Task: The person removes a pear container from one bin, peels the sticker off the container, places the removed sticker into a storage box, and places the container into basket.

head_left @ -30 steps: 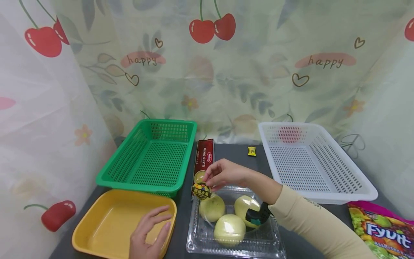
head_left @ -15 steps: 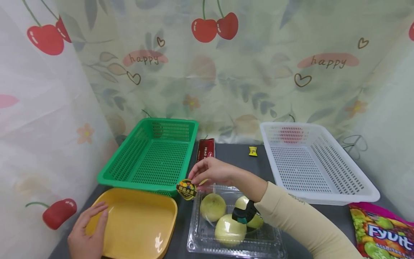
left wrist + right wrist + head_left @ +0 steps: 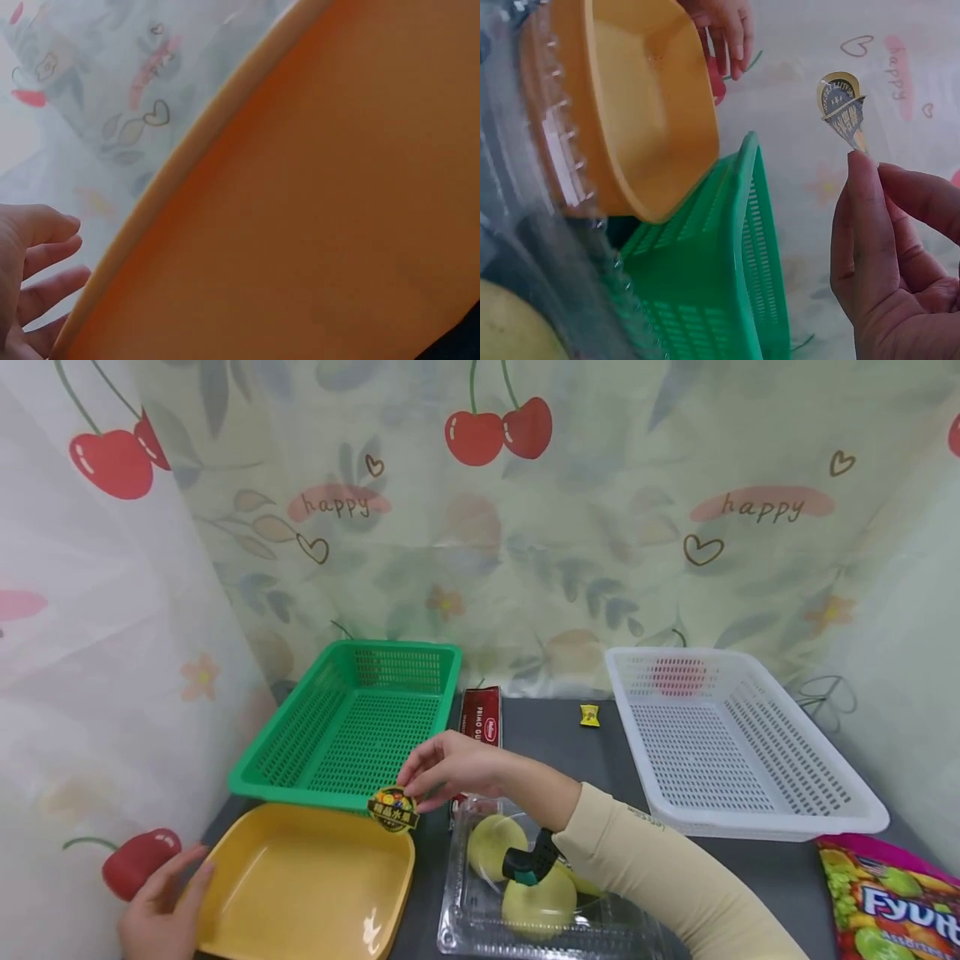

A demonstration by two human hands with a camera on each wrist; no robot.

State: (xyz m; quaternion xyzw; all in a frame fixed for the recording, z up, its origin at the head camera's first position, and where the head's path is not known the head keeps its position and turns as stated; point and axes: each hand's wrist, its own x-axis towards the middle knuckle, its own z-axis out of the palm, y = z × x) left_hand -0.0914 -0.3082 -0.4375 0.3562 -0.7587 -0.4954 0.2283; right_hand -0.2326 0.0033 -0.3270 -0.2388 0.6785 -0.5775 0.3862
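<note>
Head view. We are pinching a round label sticker (image 3: 393, 808) in our right hand (image 3: 450, 768), thumb and fingertips pressed together on its upper edge. The sticker is hanging over the far right corner of the yellow tray (image 3: 225, 906), just in front of the near rim of the green basket (image 3: 258, 781). Our left hand (image 3: 153, 914) is resting against the tray's near left rim, fingers relaxed and barely spread. To the right, a clear clamshell box (image 3: 465, 935) is holding pale yellow fruit (image 3: 491, 843); a red carton (image 3: 480, 725), a small yellow sweet (image 3: 589, 715), a white basket (image 3: 825, 814) and a candy bag (image 3: 892, 902) are lying farther right.

Left wrist view. We are seeing the tray's rim (image 3: 161, 191) close up, with the left fingers (image 3: 45, 251) lying loosely open beside it, gripping nothing.

Right wrist view. We are holding the sticker (image 3: 844, 112) by one edge only, and it is already folding on itself.

Risk, in our judgement: the adhesive face may cling to our fingertips or stick to itself, and a loosened pinch could drop it outside the tray.
</note>
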